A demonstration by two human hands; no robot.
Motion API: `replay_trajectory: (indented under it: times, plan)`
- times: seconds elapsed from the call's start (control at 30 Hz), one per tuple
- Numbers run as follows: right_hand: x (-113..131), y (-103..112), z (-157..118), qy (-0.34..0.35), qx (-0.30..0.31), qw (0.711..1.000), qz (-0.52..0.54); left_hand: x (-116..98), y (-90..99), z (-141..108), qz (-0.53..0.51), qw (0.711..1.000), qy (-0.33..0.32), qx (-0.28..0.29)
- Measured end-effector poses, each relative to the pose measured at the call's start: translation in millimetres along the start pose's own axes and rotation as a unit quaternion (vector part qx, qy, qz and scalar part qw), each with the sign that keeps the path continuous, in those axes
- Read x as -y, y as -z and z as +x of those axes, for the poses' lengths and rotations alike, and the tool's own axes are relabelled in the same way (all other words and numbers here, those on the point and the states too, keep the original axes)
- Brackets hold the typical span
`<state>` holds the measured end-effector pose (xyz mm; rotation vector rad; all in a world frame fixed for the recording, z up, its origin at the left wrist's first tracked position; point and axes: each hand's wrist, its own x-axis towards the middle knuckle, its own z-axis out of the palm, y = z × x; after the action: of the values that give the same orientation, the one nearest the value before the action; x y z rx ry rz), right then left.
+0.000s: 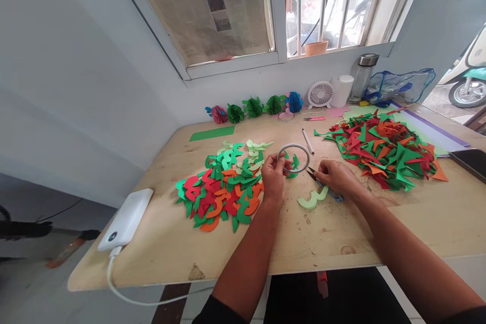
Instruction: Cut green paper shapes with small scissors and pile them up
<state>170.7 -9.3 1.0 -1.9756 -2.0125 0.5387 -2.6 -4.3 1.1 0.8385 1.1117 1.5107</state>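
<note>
Near the middle of the table my left hand (pixel 274 172) is closed on a thin white roll of tape (pixel 308 156), which stands up on its rim. Through and behind the ring, small green paper pieces (pixel 294 174) show. My right hand (pixel 336 174) is closed over a pair of scissors (pixel 336 195), its fingers bent round their middle. The dark blades point left toward the tape, and the blue handles stick out below the hand. Just under the blades lies a wavy light green paper piece (pixel 312 200).
Left of my hands spreads a pile of curved paper cutouts (pixel 220 187); paper scraps (pixel 387 147) heap at right. A white pen (pixel 308 140), power bank (pixel 127 218) and phone (pixel 471 161) lie around. Along the wall stand paper figures (pixel 253 107), a fan (pixel 320 95) and a bottle (pixel 363 78).
</note>
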Motion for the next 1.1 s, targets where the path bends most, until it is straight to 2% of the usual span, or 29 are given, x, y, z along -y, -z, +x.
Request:
replay_trajectory:
  times: [0.1,0.3,0.43,0.57,0.77,0.83,0.97,1.1]
  plan:
    - [-4.5,1.0,3.2,-0.012,-0.019,0.999,0.031,0.5,0.6,0.5,-0.01,1.0,0.003,0.003]
    - [-7.5,1.9,5.7,-0.024,-0.009,0.994,0.111,0.6,1.0,1.0,-0.021,1.0,0.009,0.007]
    - [-10.6,-1.5,7.7,-0.01,-0.028,0.989,0.143,0.4,0.8,0.9,-0.024,1.0,0.012,0.005]
    - [-17.0,-3.3,12.4,0.015,-0.084,0.976,0.199,0.1,0.9,0.7,-0.032,0.999,0.016,0.009]
    - [-16.5,3.2,13.0,0.025,-0.208,0.936,0.283,-1.5,0.8,-0.9,-0.041,0.999,0.023,0.014]
    - [-14.6,2.9,12.2,0.032,-0.2,0.938,0.283,-1.6,0.7,-1.1,-0.044,0.999,0.022,0.016]
    - [-12.9,-1.6,11.9,0.049,-0.139,0.956,0.254,-1.1,0.7,-0.5,-0.047,0.999,0.022,0.015]
    - [-12.6,-1.6,11.5,0.046,-0.14,0.952,0.267,-0.8,0.8,0.0,-0.045,0.999,0.024,0.013]
